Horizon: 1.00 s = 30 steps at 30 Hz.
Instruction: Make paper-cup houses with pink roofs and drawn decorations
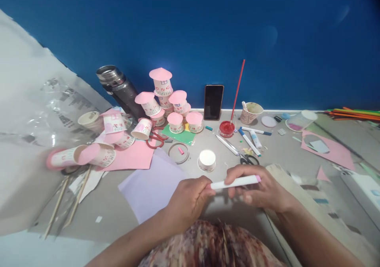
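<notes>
A white marker (237, 182) with a pink end lies level between my hands, above the table's front part. The fingers of my left hand (188, 197) are closed on its left end, hiding the tip. My right hand (263, 189) grips the barrel nearer the pink end, thumb and fingers around it. Just beyond the hands, a small white paper cup (207, 160) stands on the table. Black-handled scissors (249, 160) lie close behind my right hand. To the left of my left hand is a sheet of lilac paper (154, 182).
Pink-roofed paper cups (162, 86) are stacked at the back, beside a dark flask (120, 88). A phone (213, 102) leans on the blue wall. Right of it are a red paint pot (227, 128) with a brush, several markers (251, 142) and cut pink paper (338, 154).
</notes>
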Each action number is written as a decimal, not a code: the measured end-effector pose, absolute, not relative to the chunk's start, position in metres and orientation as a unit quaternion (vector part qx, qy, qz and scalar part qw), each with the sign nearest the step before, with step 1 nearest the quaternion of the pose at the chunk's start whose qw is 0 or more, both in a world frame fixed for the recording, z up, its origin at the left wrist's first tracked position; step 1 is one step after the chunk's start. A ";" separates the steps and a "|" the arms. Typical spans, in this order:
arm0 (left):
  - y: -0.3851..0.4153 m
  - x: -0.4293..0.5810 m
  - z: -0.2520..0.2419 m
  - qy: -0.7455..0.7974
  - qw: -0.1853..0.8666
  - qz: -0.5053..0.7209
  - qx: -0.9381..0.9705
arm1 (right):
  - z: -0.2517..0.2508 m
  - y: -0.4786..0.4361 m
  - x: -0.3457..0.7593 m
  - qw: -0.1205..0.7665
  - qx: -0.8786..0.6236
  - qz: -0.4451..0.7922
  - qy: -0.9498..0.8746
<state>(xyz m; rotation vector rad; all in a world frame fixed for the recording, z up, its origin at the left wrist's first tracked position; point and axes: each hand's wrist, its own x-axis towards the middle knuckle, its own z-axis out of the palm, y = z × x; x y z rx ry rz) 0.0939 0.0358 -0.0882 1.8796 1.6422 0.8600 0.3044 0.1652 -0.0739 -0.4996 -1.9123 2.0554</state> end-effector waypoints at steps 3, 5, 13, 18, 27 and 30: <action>0.035 0.100 -0.087 0.592 0.304 0.318 0.676 | -0.080 0.157 0.295 0.165 -0.164 0.708 -0.667; 0.031 0.098 -0.087 0.602 0.372 0.314 0.633 | -0.082 0.160 0.294 0.225 -0.190 0.695 -0.655; 0.006 0.037 -0.111 0.748 0.229 0.236 0.576 | -0.087 0.228 0.326 0.455 -0.349 0.676 -0.463; 0.012 0.027 -0.133 0.717 0.002 0.214 0.664 | -0.106 0.224 0.305 0.383 -0.364 0.757 -0.385; 0.048 0.071 -0.121 0.587 -0.031 0.259 0.766 | -0.116 0.223 0.300 0.361 -0.359 0.771 -0.383; 0.064 0.075 -0.128 0.597 -0.018 0.204 0.776 | -0.119 0.224 0.299 0.371 -0.356 0.768 -0.383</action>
